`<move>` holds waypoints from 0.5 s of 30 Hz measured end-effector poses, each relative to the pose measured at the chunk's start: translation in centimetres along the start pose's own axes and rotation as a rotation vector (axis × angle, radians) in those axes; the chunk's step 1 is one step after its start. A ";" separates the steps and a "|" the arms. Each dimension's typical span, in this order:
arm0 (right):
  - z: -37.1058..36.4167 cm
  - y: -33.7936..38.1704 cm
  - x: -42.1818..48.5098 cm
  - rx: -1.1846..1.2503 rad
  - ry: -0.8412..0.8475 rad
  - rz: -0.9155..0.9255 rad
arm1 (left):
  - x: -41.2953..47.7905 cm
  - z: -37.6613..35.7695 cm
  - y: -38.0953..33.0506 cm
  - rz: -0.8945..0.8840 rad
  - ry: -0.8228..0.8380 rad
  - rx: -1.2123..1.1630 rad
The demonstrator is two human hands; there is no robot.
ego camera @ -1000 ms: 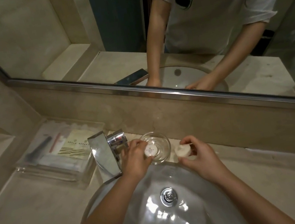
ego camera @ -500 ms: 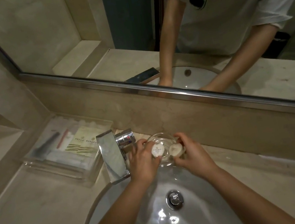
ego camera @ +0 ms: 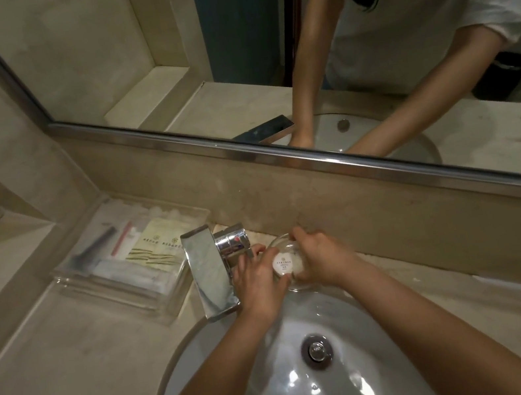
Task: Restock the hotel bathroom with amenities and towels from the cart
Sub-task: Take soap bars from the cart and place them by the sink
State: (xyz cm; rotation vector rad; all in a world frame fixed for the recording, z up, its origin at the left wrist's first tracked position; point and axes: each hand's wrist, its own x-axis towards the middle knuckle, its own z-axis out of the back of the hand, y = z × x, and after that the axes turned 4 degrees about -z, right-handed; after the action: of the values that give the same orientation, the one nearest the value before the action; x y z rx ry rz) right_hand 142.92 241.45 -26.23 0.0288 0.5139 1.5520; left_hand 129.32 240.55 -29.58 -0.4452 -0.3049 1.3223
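Evidently the soap part of the restock is being settled at the back of the sink (ego camera: 372,324), where a small glass dish (ego camera: 277,240) is sitting on the countertop (ego camera: 59,389) just beside the faucet (ego camera: 212,275). The left hand (ego camera: 257,283) is curling its fingers round the dish's left side, with the thumb lying along the near rim, probably to stop the light glass from sliding on the smooth stone. A round wrapped soap (ego camera: 283,263) is lying label-up inside the dish, touching the left hand's fingertips. The right hand (ego camera: 325,255) is arching over the dish's right half with its fingers bent, the index finger reaching to the far rim. It is covering most of a second soap (ego camera: 299,266), pale and only partly visible. Whether those fingers are pinching that soap, gripping the glass or merely resting there cannot be told. Both soaps are going into the dish, likely so a guest finds them within reach of the water yet off the wet basin. To the left, a clear amenity tray (ego camera: 168,313) is holding packets and a comb, looking already stocked. Towels and the cart are not showing, so that share of the task is probably still waiting.
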 end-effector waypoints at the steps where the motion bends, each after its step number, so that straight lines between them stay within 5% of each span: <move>1: -0.3 -0.3 0.0 0.069 -0.020 -0.009 | 0.1 0.0 0.1 0.007 0.002 -0.003; 7: -1.0 -1.9 -1.5 0.470 -0.173 -0.019 | 0.1 -0.3 0.3 0.015 -0.016 -0.037; 15: -1.2 -2.9 -1.3 0.168 -0.131 0.069 | 0.2 -0.6 0.5 0.009 -0.021 -0.071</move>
State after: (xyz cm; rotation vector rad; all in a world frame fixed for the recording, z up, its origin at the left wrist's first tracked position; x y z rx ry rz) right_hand 145.34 239.74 -27.89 0.2776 0.5431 1.5585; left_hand 129.19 240.74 -30.34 -0.4935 -0.3685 1.3289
